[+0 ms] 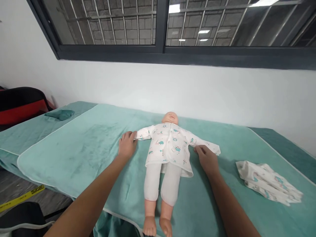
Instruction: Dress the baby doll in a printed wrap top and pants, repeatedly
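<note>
A baby doll [171, 117] lies face up on the bed with its feet towards me. It wears a white printed jacket [168, 144] with closed front and white leggings [151, 182]; its feet are bare. My left hand [127, 144] is closed on the cuff end of the sleeve [145, 133] on the left; the doll's hand there is hidden. With thumb and fingers, my right hand [207, 160] pinches the underside of the other sleeve [206, 144], short of its cuff. That sleeve lies stretched out to the right, with no doll hand showing.
A folded white printed garment [269, 181] lies on the green bed cover [81, 141] at the right. At the far left are a red and black padded object [22, 107] and a small dark green cloth [60, 114]. A white wall and barred window stand behind.
</note>
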`<state>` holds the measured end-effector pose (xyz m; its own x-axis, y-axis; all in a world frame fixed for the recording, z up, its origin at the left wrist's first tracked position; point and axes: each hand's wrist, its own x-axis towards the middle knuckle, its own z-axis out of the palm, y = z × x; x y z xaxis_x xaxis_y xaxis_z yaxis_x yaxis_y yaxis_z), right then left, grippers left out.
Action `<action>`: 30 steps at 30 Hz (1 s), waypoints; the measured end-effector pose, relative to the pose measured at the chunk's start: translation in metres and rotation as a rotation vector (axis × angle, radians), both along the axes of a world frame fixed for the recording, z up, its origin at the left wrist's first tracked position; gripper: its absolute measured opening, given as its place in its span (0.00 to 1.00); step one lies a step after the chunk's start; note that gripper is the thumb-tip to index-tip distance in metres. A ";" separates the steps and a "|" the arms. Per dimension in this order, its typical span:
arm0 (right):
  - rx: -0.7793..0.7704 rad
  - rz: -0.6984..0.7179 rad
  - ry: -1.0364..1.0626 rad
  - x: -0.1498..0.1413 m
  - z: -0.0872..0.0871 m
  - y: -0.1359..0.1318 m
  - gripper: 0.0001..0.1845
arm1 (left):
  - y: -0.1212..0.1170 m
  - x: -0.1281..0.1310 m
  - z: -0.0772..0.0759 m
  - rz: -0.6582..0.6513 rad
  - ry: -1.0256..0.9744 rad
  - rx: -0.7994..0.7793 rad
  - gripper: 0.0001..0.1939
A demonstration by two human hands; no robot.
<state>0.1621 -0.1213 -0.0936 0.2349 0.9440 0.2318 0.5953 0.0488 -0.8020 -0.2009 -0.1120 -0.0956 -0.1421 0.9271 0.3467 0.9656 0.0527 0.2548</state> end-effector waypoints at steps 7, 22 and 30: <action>-0.008 0.271 0.168 -0.015 -0.008 0.001 0.29 | 0.035 -0.021 -0.002 0.065 0.017 -0.037 0.21; -0.027 0.345 0.125 -0.030 0.002 0.010 0.33 | 0.037 -0.025 -0.001 0.260 -0.218 0.149 0.21; -0.050 0.324 0.139 -0.030 0.007 0.002 0.21 | 0.006 0.000 0.000 -0.036 -0.394 0.191 0.18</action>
<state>0.1325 -0.1193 -0.0861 -0.0530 0.9839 0.1707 0.4404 0.1764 -0.8803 -0.2009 -0.1056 -0.0956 -0.2670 0.8581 0.4385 0.7930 -0.0629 0.6060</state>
